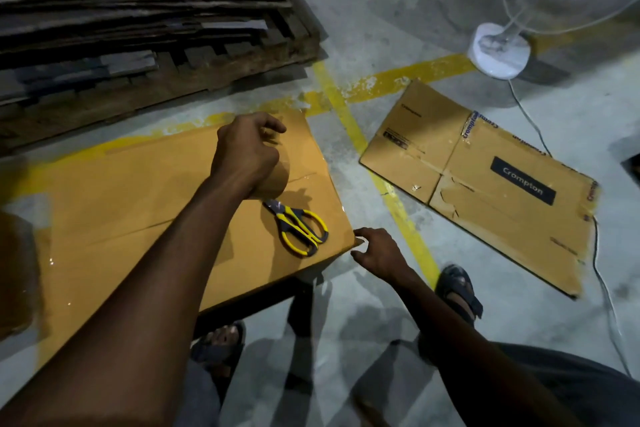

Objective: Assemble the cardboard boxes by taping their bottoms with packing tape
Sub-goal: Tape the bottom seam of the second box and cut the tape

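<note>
A brown cardboard box [121, 204] stands in front of me with its taped bottom facing up. My left hand [247, 149] grips a roll of clear packing tape [277, 177] that stands on the box near its far right side. Yellow-handled scissors [299, 227] lie on the box just below the roll. My right hand [375, 251] touches the box's near right corner with fingers spread and lightly bent, holding nothing.
A tall stack of flattened cartons [138, 28] fills the upper left. A flattened Crompton carton [485, 180] lies on the floor at right. A white pedestal fan [502, 52] with its cable [602, 270] stands at upper right. My sandalled feet [459, 288] are beside the box.
</note>
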`<state>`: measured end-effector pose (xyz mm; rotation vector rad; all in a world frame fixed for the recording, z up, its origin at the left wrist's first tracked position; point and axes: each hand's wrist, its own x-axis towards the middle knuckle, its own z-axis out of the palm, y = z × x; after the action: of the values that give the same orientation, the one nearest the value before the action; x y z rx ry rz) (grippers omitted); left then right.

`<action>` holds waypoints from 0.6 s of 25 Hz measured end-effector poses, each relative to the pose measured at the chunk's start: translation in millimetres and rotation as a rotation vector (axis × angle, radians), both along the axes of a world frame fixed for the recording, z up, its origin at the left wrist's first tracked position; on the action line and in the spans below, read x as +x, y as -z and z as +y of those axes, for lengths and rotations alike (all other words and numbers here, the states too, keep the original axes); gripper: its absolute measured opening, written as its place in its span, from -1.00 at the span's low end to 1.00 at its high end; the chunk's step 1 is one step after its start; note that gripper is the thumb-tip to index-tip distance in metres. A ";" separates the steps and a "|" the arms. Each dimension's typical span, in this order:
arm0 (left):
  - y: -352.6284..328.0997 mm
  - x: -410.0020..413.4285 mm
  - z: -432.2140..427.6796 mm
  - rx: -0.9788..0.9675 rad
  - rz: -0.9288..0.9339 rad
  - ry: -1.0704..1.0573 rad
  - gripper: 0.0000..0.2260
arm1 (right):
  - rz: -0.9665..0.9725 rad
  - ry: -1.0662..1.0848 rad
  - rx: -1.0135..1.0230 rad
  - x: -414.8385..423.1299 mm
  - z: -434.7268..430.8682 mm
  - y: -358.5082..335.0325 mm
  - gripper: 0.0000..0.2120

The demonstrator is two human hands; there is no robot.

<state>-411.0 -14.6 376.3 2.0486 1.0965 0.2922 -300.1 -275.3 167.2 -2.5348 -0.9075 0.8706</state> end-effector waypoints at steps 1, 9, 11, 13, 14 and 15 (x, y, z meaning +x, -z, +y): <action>0.7 2.7 -2.3 0.007 0.001 0.008 -0.57 | -0.050 -0.026 -0.015 -1.2 -5.4 3.1 -0.55; 12.0 13.6 -8.2 0.007 0.021 0.046 -0.56 | -0.251 0.031 0.150 -4.5 -9.0 19.4 -0.91; 16.0 15.7 -6.8 0.006 0.024 0.055 -0.55 | -0.291 0.034 0.132 -4.5 -8.5 21.5 -0.92; 19.7 18.1 -6.1 0.001 0.028 0.062 -0.54 | -0.300 0.100 0.102 -5.6 -7.3 22.0 -0.93; 21.2 19.3 -6.3 -0.002 0.028 0.066 -0.54 | -0.290 0.142 0.081 -7.1 -6.7 23.5 -0.86; 21.7 20.3 -6.5 -0.002 0.028 0.070 -0.54 | -0.281 0.165 0.055 -8.6 -5.9 23.3 -0.76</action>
<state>-390.7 -21.1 354.6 2.0903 1.0393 0.2277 -308.7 -281.2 143.9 -2.6799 -0.7718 0.4420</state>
